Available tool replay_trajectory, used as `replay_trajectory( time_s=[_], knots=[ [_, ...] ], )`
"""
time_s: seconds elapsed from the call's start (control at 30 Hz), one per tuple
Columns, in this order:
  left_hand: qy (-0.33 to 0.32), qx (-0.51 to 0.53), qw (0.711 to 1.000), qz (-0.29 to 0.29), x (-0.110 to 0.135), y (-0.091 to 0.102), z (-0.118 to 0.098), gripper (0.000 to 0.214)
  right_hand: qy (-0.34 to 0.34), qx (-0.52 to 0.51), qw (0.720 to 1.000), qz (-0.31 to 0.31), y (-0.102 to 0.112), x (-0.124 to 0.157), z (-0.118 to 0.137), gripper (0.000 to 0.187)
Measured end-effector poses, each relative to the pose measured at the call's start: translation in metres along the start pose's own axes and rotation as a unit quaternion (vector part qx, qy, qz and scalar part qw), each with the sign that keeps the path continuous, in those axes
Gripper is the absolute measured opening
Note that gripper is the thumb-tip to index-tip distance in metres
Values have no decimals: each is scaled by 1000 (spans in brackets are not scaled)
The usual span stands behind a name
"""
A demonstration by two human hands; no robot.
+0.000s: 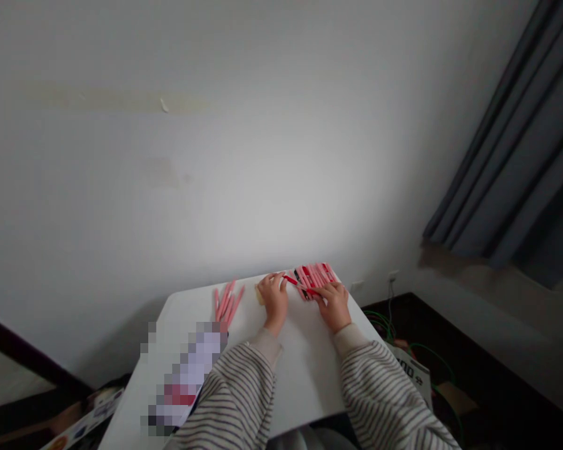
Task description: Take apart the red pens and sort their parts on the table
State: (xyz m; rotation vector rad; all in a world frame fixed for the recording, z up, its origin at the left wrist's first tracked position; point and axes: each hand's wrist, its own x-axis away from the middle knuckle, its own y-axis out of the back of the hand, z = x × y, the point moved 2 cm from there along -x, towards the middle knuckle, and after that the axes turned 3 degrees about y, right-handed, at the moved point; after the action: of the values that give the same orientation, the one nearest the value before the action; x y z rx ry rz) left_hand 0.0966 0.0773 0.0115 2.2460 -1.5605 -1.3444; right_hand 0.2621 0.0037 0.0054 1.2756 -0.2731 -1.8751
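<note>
A thin red pen (298,284) spans the gap between my two hands, above the white table. My right hand (334,306) pinches its right end. My left hand (274,299) is closed at the other end, with the fingertips at the pen's tip. Just behind the pen, a row of pink and red pens (321,273) lies side by side, a few with dark parts. A small pale yellow piece (259,295) shows beside my left hand, partly covered by it. Further left lies a loose bunch of pink pen-like sticks (224,303).
The white table (304,381) stands against a plain wall (263,156). A pixelated long pack (192,375) lies at its left side. Right of the table, a printed box (410,369) and green cables (426,350) are on the floor; a grey curtain (507,156) hangs above.
</note>
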Motion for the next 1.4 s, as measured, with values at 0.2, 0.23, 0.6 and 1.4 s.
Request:
replay_trajectory(
  time_s=[0.2, 0.23, 0.6, 1.4],
  knots=[
    [-3, -6, 1000, -6, 1, -29, -18, 41, -42, 53, 995, -78, 5, -1, -15, 21],
    [-10, -9, 1000, 3, 2, -33, -21, 41, -51, 61, 993, -85, 6, -1, -17, 21],
    [-16, -91, 988, 126, 7, -61, -51, 31, -144, 175, 971, -81, 12, -6, -17, 24],
    [-12, -132, 977, 170, 10, -61, -54, 34, -141, 198, 968, -59, 10, -5, -14, 18]
  ],
)
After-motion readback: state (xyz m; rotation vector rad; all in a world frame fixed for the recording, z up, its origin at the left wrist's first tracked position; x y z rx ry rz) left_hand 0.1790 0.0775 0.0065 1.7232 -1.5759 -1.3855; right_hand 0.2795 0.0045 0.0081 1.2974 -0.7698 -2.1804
